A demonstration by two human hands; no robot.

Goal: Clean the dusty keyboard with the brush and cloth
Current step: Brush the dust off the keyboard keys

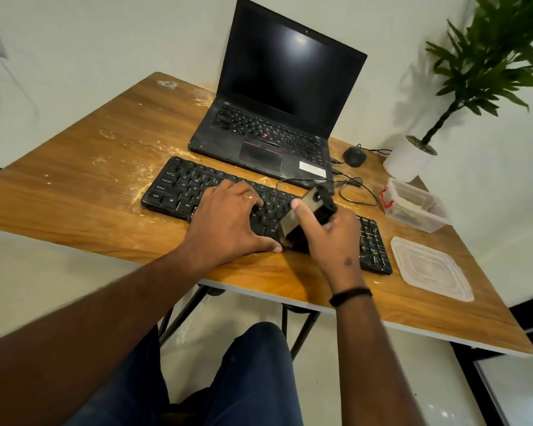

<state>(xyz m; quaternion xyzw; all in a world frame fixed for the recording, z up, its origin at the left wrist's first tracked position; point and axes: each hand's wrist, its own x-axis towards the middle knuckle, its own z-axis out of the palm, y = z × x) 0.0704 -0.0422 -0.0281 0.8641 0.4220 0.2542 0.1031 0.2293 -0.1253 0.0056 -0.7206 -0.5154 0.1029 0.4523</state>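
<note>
Two hands on the job here, both over the long black dusty keyboard [197, 192] that lies across the wooden table [74, 179], just in front of the open black laptop [268, 130]. Left hand [228, 222] lies flat on the keys with fingers spread and fairly straight, gripping nothing; my guess is it's there to pin the keyboard so it doesn't skate around. Right hand [333, 238] is wrapped round the handle of a wide flat brush with a metal band [293, 222], thumb up along the band. Brush is tilted, handle up toward the laptop, dark bristles down at the keyboard's near edge, so its long axis cuts across the keyboard's. Keyboard's long axis runs left to right, skewed, right end nearer the person. No cloth that I can spot.
</note>
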